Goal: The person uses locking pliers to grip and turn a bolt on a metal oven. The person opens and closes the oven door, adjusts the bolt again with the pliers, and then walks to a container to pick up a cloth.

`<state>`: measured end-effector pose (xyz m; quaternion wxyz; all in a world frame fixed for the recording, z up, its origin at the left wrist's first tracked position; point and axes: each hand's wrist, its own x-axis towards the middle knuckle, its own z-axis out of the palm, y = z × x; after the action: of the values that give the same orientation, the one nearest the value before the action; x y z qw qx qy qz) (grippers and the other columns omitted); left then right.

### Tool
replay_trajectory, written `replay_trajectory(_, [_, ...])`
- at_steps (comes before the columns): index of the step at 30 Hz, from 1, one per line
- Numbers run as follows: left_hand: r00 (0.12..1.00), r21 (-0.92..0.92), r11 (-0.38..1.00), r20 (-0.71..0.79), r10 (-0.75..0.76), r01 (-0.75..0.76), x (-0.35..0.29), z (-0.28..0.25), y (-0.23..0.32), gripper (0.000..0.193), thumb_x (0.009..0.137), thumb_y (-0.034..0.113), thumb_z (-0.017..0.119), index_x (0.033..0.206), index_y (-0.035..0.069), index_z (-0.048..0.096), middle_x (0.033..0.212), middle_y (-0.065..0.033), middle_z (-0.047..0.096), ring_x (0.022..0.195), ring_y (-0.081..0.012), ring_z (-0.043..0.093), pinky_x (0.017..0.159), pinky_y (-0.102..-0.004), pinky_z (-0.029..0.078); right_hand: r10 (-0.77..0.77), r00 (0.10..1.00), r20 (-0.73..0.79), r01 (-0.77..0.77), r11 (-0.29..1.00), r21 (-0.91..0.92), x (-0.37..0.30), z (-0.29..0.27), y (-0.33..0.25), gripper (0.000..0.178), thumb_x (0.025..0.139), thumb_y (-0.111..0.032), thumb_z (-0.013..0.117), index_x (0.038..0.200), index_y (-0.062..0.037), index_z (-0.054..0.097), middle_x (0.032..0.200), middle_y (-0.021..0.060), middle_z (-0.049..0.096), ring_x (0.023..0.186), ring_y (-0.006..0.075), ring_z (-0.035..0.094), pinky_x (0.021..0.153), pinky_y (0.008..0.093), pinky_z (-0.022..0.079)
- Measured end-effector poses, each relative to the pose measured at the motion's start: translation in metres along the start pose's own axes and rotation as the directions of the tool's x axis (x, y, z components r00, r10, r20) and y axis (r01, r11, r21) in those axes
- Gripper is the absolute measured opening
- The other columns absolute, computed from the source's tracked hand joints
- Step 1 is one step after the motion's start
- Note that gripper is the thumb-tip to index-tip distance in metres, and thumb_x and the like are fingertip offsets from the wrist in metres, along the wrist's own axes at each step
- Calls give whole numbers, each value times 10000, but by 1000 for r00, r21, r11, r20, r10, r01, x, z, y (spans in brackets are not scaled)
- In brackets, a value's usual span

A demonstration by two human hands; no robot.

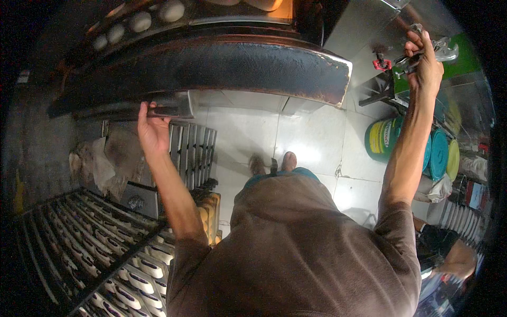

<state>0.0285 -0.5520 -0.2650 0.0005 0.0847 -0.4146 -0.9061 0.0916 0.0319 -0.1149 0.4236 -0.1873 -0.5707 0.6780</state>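
My left hand (154, 132) is closed around a dark, flat metal handle (168, 112), low under the front of an oven. Above it, a wide blackened ledge (211, 66) with worn pale edges runs along the oven's front. Far to the right, my right hand (426, 68) is raised with its fingers curled on a shiny metal fitting (448, 51); its exact kind I cannot make out. Pale rounds of dough or bread (140, 21) sit in a row inside the oven, where orange light glows.
A red valve knob (382, 63) sticks out left of my right hand. Below stand a green bucket (381, 138) and a teal lid (438, 154). At lower left, a rack (113, 272) holds trays of long pale pieces. Another person (449, 253) is at lower right.
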Motion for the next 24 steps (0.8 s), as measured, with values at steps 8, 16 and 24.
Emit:
replay_trajectory(8, [999,88,996,-41,24,-20,-2,7,1,212,1006,282,636,1157,134,651,1065,-19,627,1078,-241,601,967,-514,478,-8,1000,-16,7,999,-44,4,-4,2,417,918,-245,756,1127,98,644,1010,189,745,716,187,699,679,291,549])
replay_trajectory(16, [1000,2,1000,12,3,-3,6,2,8,172,1003,257,623,1108,121,637,1058,-37,624,1071,-255,597,994,-569,463,7,1000,5,-7,999,-41,3,-3,0,442,921,-263,757,1140,97,624,1031,187,740,723,180,696,664,288,534])
replay_trajectory(24, [997,-87,995,65,-35,41,7,-8,1,103,1015,218,576,1006,122,614,1013,-55,661,1021,-268,624,971,-566,476,10,1000,18,-9,999,-36,3,-4,2,459,926,-271,754,1150,103,610,1020,195,733,706,179,682,657,285,527])
